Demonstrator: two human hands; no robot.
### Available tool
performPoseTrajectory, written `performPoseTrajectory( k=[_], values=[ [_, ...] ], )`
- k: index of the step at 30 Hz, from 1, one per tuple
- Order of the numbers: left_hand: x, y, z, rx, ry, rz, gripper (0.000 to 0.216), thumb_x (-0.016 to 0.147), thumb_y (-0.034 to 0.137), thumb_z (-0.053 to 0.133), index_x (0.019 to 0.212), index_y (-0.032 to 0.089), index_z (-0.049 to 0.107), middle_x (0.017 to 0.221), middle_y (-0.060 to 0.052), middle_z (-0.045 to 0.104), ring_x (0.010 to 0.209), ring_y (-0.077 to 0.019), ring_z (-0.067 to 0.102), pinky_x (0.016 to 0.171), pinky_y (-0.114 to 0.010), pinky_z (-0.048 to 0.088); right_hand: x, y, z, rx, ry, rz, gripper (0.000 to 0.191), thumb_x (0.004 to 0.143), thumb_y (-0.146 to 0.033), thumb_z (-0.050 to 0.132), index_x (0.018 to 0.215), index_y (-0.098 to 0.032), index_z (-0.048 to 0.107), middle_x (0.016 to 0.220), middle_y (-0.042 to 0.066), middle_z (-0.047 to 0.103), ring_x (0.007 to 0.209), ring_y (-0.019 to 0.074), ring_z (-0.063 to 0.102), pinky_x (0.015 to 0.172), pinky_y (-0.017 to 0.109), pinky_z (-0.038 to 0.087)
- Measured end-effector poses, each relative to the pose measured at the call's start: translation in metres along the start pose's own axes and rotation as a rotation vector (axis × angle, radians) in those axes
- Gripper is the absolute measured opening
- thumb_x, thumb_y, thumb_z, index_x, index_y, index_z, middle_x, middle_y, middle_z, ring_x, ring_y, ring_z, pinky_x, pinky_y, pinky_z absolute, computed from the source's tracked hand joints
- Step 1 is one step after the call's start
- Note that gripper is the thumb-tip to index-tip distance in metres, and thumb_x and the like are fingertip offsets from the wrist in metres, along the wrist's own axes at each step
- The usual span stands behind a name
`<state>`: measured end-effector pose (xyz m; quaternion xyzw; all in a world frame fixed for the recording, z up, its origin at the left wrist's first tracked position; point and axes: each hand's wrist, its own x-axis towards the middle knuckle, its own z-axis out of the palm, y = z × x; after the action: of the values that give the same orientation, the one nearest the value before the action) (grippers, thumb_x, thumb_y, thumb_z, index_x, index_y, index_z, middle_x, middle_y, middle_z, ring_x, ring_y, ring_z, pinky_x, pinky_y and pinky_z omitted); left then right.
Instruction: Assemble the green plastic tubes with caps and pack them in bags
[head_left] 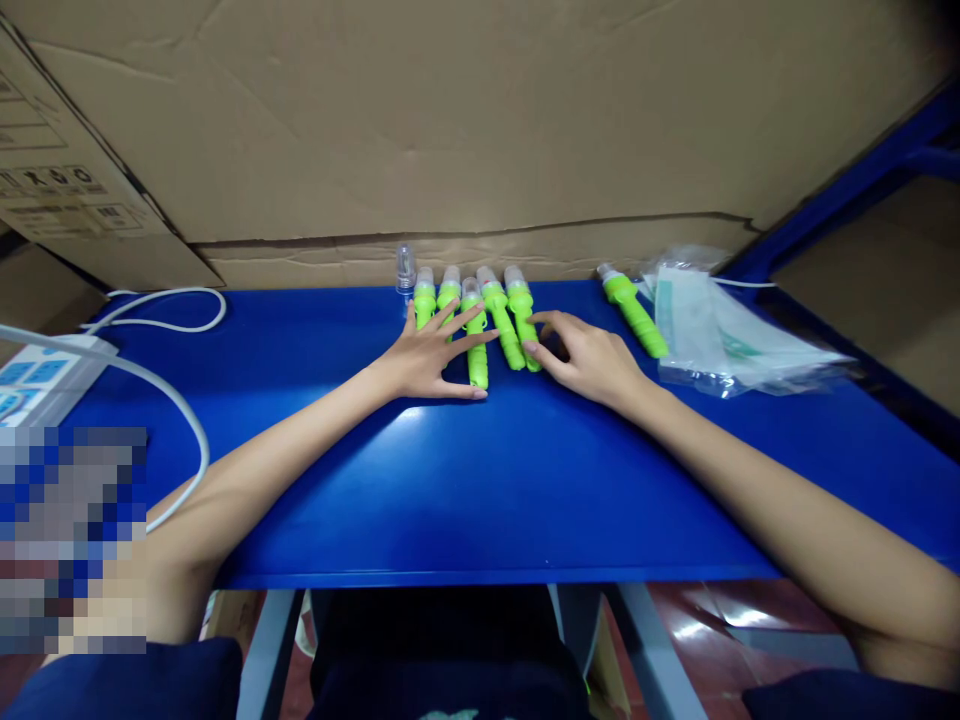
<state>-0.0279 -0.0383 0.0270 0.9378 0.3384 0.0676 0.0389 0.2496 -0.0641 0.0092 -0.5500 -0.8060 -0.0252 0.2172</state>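
Several lime-green torches with clear, lamp-like tops lie side by side on the blue table [480, 480]. My left hand [431, 358] is spread flat over the left ones, and its fingers partly cover them. The middle torch [477, 362] shows between its thumb and fingers. My right hand [592, 358] rests at the right end of the row, thumb and forefinger apart. Their tips touch or nearly touch the rightmost torch [520, 300] along its side. A clear plastic cap [405, 268] stands upright behind the row's left end.
Another green torch [636, 312] lies to the right, beside clear plastic bags [720, 330] with white and green print. On the left are a power strip [56, 370] and a white cable [176, 390]. A cardboard wall [450, 130] closes off the back.
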Motion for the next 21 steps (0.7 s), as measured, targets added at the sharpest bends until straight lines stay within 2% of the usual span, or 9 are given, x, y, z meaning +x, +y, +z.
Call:
performPoseTrajectory(
  k=[3,5,8,12,17,21],
  values=[
    [0.000,0.002,-0.001,0.000,-0.013,0.018,0.088,0.088,0.075,0.063,0.163,0.040,0.033,0.176,-0.006,0.018,0.162,-0.0464,0.018,0.122,-0.083,0.008,-0.001,-0.002,0.001,-0.013,0.013,-0.058,0.055,0.101,-0.056,0.051,0.137,-0.017,0.063,0.130,0.018,0.068,0.115,0.0384,0.069,0.088,0.053,0.060],
    [0.000,0.004,-0.002,0.009,-0.017,0.011,0.076,0.095,0.067,0.059,0.162,0.040,0.035,0.176,-0.006,0.020,0.162,-0.0435,0.020,0.123,-0.082,0.009,-0.002,-0.004,0.002,-0.019,-0.037,-0.118,0.061,0.100,-0.058,0.054,0.146,-0.018,0.059,0.148,0.022,0.056,0.131,0.0425,0.060,0.102,0.061,0.054],
    [0.000,0.007,-0.004,0.021,-0.027,-0.017,0.057,0.106,0.049,0.049,0.161,0.041,0.036,0.175,-0.005,0.022,0.162,-0.0380,0.022,0.123,-0.081,0.010,-0.003,-0.006,0.004,-0.014,-0.150,-0.154,0.063,0.101,-0.060,0.054,0.155,-0.027,0.053,0.166,0.020,0.037,0.147,0.0467,0.044,0.110,0.069,0.046],
    [0.002,0.014,-0.002,0.016,-0.019,-0.051,0.054,0.107,0.045,0.049,0.159,0.039,0.039,0.173,-0.006,0.028,0.162,-0.0367,0.026,0.123,-0.082,0.010,-0.001,-0.004,0.008,0.066,-0.174,-0.151,0.058,0.104,-0.054,0.051,0.155,-0.028,0.052,0.168,0.019,0.034,0.154,0.0429,0.035,0.115,0.068,0.042],
    [0.004,0.026,0.007,0.028,0.076,-0.074,0.054,0.106,0.044,0.051,0.159,0.037,0.043,0.171,-0.010,0.034,0.158,-0.0393,0.033,0.121,-0.083,0.015,0.002,0.009,0.008,0.170,-0.159,-0.206,0.056,0.101,-0.050,0.057,0.150,-0.024,0.058,0.167,0.019,0.035,0.153,0.0396,0.039,0.120,0.062,0.040],
    [0.003,0.031,0.011,0.044,0.095,-0.099,0.053,0.106,0.043,0.051,0.158,0.036,0.044,0.169,-0.012,0.037,0.157,-0.0406,0.034,0.118,-0.085,0.017,0.004,0.017,0.004,0.207,-0.192,-0.232,0.055,0.099,-0.046,0.059,0.149,-0.025,0.057,0.168,0.017,0.034,0.154,0.0378,0.038,0.123,0.059,0.038]
  ],
)
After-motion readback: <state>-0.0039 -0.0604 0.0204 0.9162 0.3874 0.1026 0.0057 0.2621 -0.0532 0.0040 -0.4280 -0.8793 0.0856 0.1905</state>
